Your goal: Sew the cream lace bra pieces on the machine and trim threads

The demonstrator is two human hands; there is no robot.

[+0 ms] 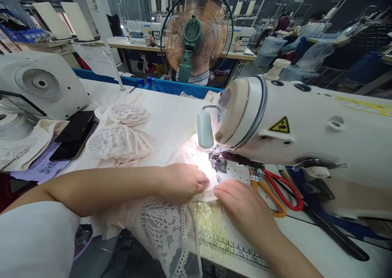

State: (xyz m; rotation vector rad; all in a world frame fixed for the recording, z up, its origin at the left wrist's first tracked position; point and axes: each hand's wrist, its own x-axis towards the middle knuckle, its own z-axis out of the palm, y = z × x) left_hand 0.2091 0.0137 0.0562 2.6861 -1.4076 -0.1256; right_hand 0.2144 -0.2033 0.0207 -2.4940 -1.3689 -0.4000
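A cream lace fabric piece (165, 225) lies on the sewing table and hangs over its front edge. My left hand (183, 182) rests on the lace with its fingers curled, pinching the fabric just left of the presser foot (218, 163). My right hand (241, 202) presses down on the fabric's edge in front of the needle, fingers held together. The white sewing machine (294, 122) stands at the right, its lamp lighting the lace under the needle.
A pile of lace pieces (121, 137) lies at the middle left, next to two dark phones (75, 135). Red and orange scissors (280, 194) lie under the machine arm. A standing fan (196, 34) is behind the table. Another machine (39, 84) stands at left.
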